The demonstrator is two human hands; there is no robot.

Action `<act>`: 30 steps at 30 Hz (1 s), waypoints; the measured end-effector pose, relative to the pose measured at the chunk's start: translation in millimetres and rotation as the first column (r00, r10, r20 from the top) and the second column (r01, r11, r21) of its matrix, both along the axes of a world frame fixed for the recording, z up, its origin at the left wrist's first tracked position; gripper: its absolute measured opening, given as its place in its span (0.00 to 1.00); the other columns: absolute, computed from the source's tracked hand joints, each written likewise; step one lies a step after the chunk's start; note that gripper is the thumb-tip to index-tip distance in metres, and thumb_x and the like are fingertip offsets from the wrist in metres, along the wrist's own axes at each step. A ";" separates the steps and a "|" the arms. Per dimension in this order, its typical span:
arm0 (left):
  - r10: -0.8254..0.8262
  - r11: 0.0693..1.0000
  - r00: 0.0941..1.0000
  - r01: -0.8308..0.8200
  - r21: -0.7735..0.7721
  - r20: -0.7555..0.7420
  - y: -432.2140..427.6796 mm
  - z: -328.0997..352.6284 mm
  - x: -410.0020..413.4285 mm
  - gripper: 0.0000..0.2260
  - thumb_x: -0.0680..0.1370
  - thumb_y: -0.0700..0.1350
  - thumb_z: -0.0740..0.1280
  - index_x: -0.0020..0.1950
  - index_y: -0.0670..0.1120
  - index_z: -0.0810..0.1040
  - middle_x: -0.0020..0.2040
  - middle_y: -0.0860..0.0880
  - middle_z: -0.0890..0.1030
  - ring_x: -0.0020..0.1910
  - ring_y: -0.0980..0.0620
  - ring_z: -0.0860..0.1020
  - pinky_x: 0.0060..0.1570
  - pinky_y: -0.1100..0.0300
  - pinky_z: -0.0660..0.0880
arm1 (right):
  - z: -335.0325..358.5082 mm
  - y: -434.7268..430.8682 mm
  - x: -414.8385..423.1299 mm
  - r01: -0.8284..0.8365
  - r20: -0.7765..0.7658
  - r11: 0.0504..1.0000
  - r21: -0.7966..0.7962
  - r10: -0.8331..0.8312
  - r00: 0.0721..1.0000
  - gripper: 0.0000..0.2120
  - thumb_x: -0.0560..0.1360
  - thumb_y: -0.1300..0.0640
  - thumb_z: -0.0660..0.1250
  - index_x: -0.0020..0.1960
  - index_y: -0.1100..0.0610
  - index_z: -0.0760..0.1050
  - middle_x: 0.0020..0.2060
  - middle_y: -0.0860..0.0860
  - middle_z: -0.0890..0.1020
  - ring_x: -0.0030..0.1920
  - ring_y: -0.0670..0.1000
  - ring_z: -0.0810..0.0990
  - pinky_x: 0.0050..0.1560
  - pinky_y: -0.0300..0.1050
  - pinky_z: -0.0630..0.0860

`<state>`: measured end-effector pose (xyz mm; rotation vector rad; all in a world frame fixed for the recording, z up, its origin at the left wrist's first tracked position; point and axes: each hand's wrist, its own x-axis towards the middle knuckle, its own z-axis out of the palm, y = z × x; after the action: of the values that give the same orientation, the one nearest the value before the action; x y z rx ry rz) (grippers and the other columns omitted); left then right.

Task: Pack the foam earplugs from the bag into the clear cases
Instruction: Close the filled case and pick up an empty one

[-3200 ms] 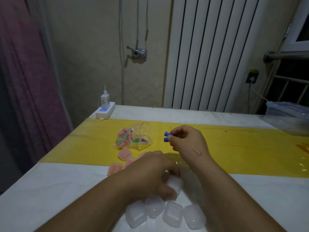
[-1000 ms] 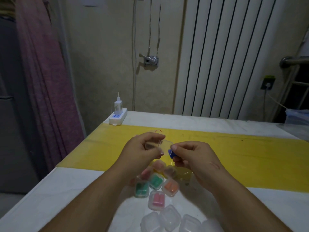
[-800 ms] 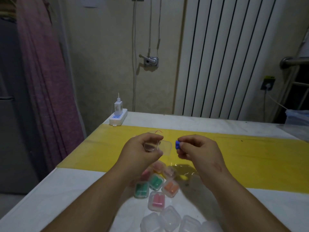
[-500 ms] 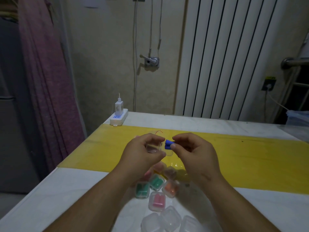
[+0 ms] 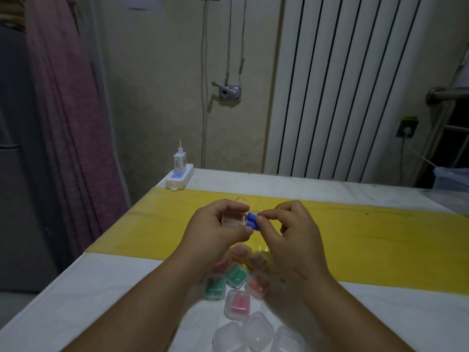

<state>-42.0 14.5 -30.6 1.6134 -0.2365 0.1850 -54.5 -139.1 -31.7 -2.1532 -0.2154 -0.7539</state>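
Note:
My left hand (image 5: 215, 229) grips an open clear case (image 5: 232, 219) above the yellow strip. My right hand (image 5: 289, 227) pinches two blue foam earplugs (image 5: 252, 223) and holds them against the case's open side. The earplug bag is almost hidden behind my hands; only its red tie (image 5: 241, 198) shows. Below my hands lie several filled cases: two green (image 5: 215, 287), one orange (image 5: 258, 284), one pink (image 5: 237, 303). Three empty clear cases (image 5: 256, 332) sit nearest me.
A yellow strip (image 5: 380, 237) crosses the white table (image 5: 76, 301). A white power strip with a charger (image 5: 179, 174) stands at the far left corner. A clear plastic box (image 5: 454, 177) is at the far right. A purple curtain (image 5: 66, 123) hangs left.
My left hand lifted a clear case off the table and opened it. My right hand brought the two blue earplugs up to it; they now sit at its opening.

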 end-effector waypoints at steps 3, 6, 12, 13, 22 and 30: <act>0.006 0.999 1.000 -0.006 0.041 0.009 -0.1 -1.8 0.9 0.16 0.66 0.36 0.78 0.47 0.55 0.84 0.51 0.44 0.82 0.49 0.46 0.83 0.47 0.48 0.82 | 0.4 0.4 -1.1 -0.006 -0.034 0.997 0.076 0.008 0.999 0.05 0.73 0.53 0.71 0.42 0.44 0.77 0.43 0.42 0.77 0.38 0.40 0.74 0.36 0.29 0.67; 0.005 0.995 1.000 -0.006 0.098 0.014 0.4 -1.7 0.0 0.17 0.64 0.41 0.78 0.47 0.59 0.84 0.54 0.41 0.79 0.51 0.47 0.82 0.45 0.52 0.83 | 1.6 1.4 -2.7 -0.032 -0.173 0.965 0.261 0.079 0.982 0.05 0.74 0.54 0.70 0.46 0.46 0.74 0.40 0.46 0.82 0.36 0.43 0.78 0.37 0.39 0.76; -0.100 0.988 0.992 0.090 -0.128 -0.075 -1.0 8.4 -7.2 0.13 0.76 0.34 0.67 0.57 0.46 0.77 0.47 0.39 0.83 0.40 0.44 0.83 0.41 0.52 0.82 | 9.2 3.1 -5.3 -0.063 -0.284 0.822 0.566 0.266 0.921 0.05 0.76 0.62 0.68 0.52 0.57 0.78 0.35 0.56 0.84 0.30 0.47 0.82 0.33 0.42 0.81; -0.141 0.970 0.983 0.115 -0.214 -0.114 -1.3 11.4 -8.5 0.09 0.78 0.34 0.63 0.56 0.44 0.75 0.45 0.37 0.83 0.38 0.43 0.82 0.41 0.51 0.82 | 9.9 2.8 -5.3 -0.046 -0.288 0.815 0.578 0.256 0.923 0.04 0.76 0.62 0.69 0.50 0.57 0.79 0.35 0.55 0.84 0.29 0.47 0.81 0.33 0.42 0.81; -0.170 0.984 0.983 0.166 -0.064 -0.064 -0.7 6.6 -9.6 0.13 0.75 0.34 0.70 0.57 0.46 0.81 0.53 0.46 0.83 0.48 0.45 0.84 0.49 0.53 0.82 | 12.7 3.3 -5.6 -0.042 -0.290 0.656 0.754 0.389 0.874 0.07 0.76 0.59 0.69 0.51 0.60 0.81 0.34 0.56 0.83 0.30 0.49 0.80 0.32 0.41 0.77; -0.059 0.995 0.998 0.060 0.078 -0.014 -1.4 5.3 -9.4 0.17 0.71 0.33 0.74 0.54 0.51 0.82 0.48 0.42 0.84 0.40 0.54 0.81 0.42 0.60 0.80 | 9.3 3.6 -3.7 -0.049 -0.356 0.699 0.713 0.422 0.834 0.14 0.77 0.48 0.67 0.46 0.59 0.83 0.41 0.56 0.86 0.37 0.52 0.81 0.37 0.45 0.77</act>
<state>-51.4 13.0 -25.4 1.6825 -0.2855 0.1215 -58.2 -135.5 -22.4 -1.4768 0.0548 -0.0505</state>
